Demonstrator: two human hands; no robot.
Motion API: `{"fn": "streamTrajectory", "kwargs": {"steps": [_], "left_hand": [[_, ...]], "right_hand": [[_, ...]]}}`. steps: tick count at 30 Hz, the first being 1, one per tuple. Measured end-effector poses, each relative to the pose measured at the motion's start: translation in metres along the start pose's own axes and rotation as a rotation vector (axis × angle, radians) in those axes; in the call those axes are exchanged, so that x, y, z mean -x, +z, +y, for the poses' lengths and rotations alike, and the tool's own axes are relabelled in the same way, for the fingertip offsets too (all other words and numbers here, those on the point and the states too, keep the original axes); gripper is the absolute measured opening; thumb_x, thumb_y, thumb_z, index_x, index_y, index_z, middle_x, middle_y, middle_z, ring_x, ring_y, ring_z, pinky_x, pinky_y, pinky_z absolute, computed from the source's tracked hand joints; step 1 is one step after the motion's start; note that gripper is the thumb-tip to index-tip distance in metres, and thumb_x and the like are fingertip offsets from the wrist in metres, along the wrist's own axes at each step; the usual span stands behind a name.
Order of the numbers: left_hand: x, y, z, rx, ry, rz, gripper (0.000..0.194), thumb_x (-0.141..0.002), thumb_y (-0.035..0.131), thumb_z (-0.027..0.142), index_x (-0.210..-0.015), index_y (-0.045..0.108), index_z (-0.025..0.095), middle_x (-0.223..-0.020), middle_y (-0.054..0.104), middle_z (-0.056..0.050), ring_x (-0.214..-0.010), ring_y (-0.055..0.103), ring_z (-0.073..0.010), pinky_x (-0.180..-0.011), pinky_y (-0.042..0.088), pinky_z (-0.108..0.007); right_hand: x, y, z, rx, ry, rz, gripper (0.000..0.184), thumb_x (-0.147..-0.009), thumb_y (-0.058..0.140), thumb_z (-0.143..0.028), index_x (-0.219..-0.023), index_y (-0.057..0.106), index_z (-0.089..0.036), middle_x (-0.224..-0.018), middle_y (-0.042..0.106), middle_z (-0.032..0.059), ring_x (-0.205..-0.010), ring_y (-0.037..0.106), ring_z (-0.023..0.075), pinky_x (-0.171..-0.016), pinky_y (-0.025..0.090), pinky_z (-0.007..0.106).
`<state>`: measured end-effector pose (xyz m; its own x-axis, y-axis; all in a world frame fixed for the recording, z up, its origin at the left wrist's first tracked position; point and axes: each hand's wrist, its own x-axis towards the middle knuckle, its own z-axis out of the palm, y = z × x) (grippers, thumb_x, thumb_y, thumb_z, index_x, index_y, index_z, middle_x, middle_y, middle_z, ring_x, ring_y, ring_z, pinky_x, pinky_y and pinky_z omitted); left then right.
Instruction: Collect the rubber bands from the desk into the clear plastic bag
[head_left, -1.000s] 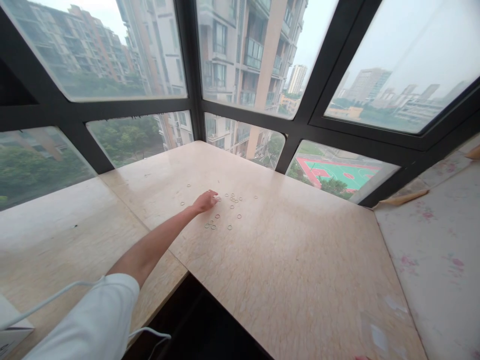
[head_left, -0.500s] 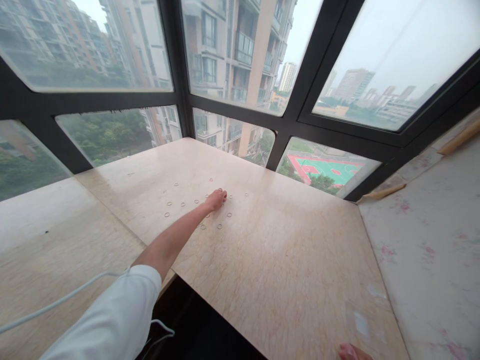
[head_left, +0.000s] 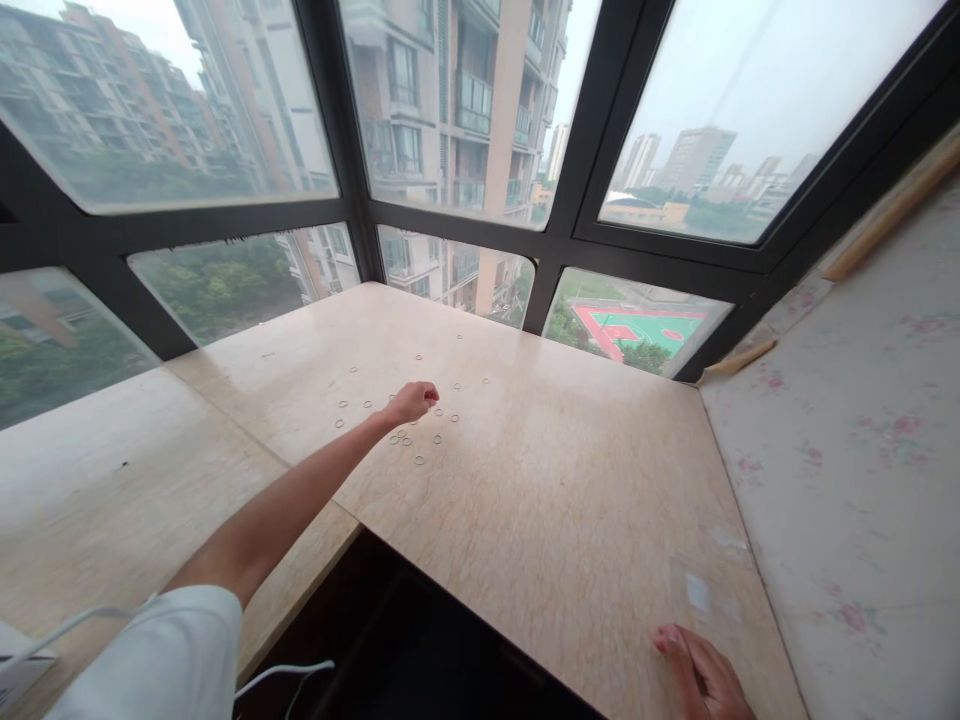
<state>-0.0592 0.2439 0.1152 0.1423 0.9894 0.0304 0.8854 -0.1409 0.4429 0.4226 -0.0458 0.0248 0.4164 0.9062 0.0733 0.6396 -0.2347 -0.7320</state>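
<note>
Several small thin rings lie scattered on the pale marbled tabletop (head_left: 540, 440); too small in view to tell their material. My left hand (head_left: 415, 401) reaches out among them with its fingers closed in a pinch; whatever is between the fingertips, if anything, cannot be made out. One ring (head_left: 454, 418) lies just right of this hand and another ring (head_left: 419, 461) lies on the near side. A single ring (head_left: 460, 337) sits farthest off, toward the window. At the lower right, my right hand (head_left: 703, 672) is held over the tabletop, fingers curled together, their inside hidden.
Dark window frames (head_left: 547, 265) border the table's far sides, and a flowered wall (head_left: 840, 450) its right. A dark opening (head_left: 420, 620) cuts in at the near edge. A white cable (head_left: 285, 672) hangs by my left sleeve. A clear patch (head_left: 697, 592) lies near my right hand.
My left hand has drawn slightly up and left from the tabletop. One ring now shows farther back and another nearer the front. My right hand has come more into view as the view shifted.
</note>
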Motion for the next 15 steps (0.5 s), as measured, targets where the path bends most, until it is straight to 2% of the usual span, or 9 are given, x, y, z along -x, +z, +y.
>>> {"fn": "streamTrajectory", "kwargs": {"steps": [4,6,8,9,11,13,15], "left_hand": [[0.019,0.019,0.039,0.227,0.062,-0.107,0.014,-0.08,0.057,0.025,-0.084,0.064,0.014,-0.079,0.068,-0.005,-0.058,0.063,-0.0131,-0.057,0.047,-0.023],[0.028,0.033,0.06,0.388,0.092,-0.184,0.017,-0.079,0.059,0.029,-0.084,0.065,0.013,-0.08,0.069,-0.006,-0.058,0.064,-0.0141,-0.055,0.047,-0.024],[0.034,0.043,0.077,0.437,0.139,-0.221,0.022,-0.079,0.059,0.034,-0.089,0.067,0.015,-0.088,0.07,-0.008,-0.061,0.066,-0.0154,-0.056,0.047,-0.025],[0.036,0.045,0.083,0.411,0.159,-0.186,0.023,-0.08,0.059,0.035,-0.09,0.068,0.016,-0.092,0.07,-0.008,-0.065,0.066,-0.0162,-0.059,0.048,-0.026],[0.036,0.044,0.087,0.315,0.155,-0.028,0.02,-0.081,0.058,0.034,-0.089,0.069,0.018,-0.095,0.071,-0.008,-0.07,0.066,-0.0172,-0.067,0.048,-0.027],[0.035,0.039,0.084,0.272,0.066,0.148,0.02,-0.084,0.054,0.03,-0.091,0.069,0.019,-0.094,0.071,-0.007,-0.065,0.066,-0.0155,-0.071,0.047,-0.027],[0.038,0.035,0.076,0.304,-0.083,0.269,0.023,-0.086,0.048,0.026,-0.095,0.068,0.018,-0.093,0.071,-0.005,-0.054,0.064,-0.0122,-0.068,0.046,-0.026]], "right_hand": [[0.002,0.001,-0.004,-0.032,-0.053,0.028,0.059,-0.07,0.05,-0.073,-0.078,0.072,-0.019,-0.093,0.071,0.0116,-0.093,0.061,0.0307,-0.088,0.046,0.045],[0.002,0.001,-0.004,-0.048,-0.046,0.016,0.059,-0.069,0.051,-0.073,-0.077,0.072,-0.019,-0.092,0.071,0.0117,-0.094,0.061,0.0315,-0.089,0.046,0.046],[0.002,0.002,-0.004,-0.062,-0.035,0.002,0.059,-0.069,0.051,-0.073,-0.077,0.072,-0.019,-0.092,0.071,0.0116,-0.094,0.061,0.032,-0.09,0.045,0.047],[0.001,0.002,-0.003,-0.071,-0.03,0.004,0.059,-0.068,0.051,-0.073,-0.077,0.072,-0.019,-0.092,0.071,0.0116,-0.094,0.061,0.0322,-0.09,0.045,0.048],[0.002,0.003,-0.004,-0.091,-0.033,0.014,0.058,-0.068,0.052,-0.073,-0.077,0.071,-0.019,-0.091,0.07,0.0117,-0.094,0.061,0.0321,-0.089,0.045,0.048],[0.003,0.003,-0.006,-0.108,-0.052,0.027,0.059,-0.069,0.052,-0.074,-0.077,0.071,-0.018,-0.089,0.07,0.0119,-0.092,0.061,0.0315,-0.088,0.045,0.047],[0.004,0.003,-0.008,-0.115,-0.074,0.039,0.059,-0.069,0.052,-0.074,-0.076,0.07,-0.018,-0.087,0.07,0.0119,-0.089,0.061,0.0308,-0.087,0.045,0.047]]}}
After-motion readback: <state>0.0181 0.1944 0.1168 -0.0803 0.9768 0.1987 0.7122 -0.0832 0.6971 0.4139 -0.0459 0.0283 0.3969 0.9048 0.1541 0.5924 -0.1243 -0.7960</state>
